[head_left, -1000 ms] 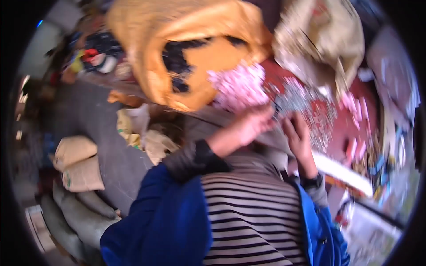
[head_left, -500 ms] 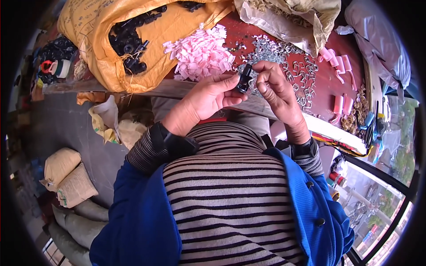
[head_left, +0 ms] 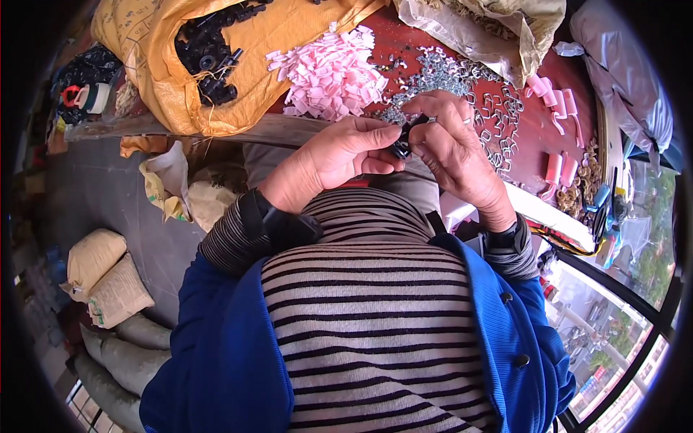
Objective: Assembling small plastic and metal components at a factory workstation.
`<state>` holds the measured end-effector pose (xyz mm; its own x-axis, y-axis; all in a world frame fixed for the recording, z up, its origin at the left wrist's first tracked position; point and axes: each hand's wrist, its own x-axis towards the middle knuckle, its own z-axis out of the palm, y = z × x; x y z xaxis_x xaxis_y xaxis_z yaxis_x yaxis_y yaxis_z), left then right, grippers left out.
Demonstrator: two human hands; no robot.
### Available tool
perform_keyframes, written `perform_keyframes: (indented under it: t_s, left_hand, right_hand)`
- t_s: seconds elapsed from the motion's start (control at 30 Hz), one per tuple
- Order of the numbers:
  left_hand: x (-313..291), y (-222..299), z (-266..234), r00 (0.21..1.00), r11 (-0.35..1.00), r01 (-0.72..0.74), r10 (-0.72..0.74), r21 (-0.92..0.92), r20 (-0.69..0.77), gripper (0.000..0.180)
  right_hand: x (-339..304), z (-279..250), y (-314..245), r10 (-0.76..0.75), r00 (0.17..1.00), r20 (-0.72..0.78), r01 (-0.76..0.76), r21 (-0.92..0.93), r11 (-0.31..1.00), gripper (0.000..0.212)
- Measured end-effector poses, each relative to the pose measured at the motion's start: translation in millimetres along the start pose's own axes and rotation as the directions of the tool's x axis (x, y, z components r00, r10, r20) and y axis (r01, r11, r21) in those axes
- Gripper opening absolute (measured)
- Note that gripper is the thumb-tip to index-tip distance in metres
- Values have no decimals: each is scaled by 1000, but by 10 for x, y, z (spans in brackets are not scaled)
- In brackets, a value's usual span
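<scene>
A small black plastic fitting (head_left: 401,149) is held in front of me at the table's near edge. My left hand (head_left: 336,155) pinches it between thumb and fingers. From the other side, my right hand (head_left: 458,151) closes over its upper end with bent fingers, hiding much of it. Whether a smaller piece sits between the right fingertips cannot be made out. Just beyond the hands lie a heap of pink plastic strips (head_left: 328,76) and a pile of small silvery metal clips (head_left: 437,76). Larger bent metal clips (head_left: 494,119) are scattered beside my right hand.
An orange woven sack (head_left: 256,68) at the far left holds more black fittings (head_left: 209,61). A pale sack (head_left: 476,36) stands at the back. Pink rolled pieces (head_left: 559,101) and brownish rings (head_left: 585,187) lie at the right. Filled sacks (head_left: 119,289) rest on the floor at left.
My right hand has come in to the fitting, its fingers closing over the upper end that showed before. My left hand keeps its hold. The view has shifted slightly.
</scene>
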<state>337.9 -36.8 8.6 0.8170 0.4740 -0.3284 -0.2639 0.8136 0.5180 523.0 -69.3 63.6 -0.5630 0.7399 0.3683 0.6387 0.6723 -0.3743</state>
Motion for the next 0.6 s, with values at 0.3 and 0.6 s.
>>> perform_keyframes:
  t_s: [0.3,0.6]
  left_hand:
    - [-33,-35,23,999,996,-14,18,85,-47,23]
    - [-100,-1,-48,996,996,-33,39,85,-75,24]
  right_hand:
    - [39,15,-81,-65,996,53,70,-106,992,17]
    - [91,127,66,-15,1000,18,11,201,980,13]
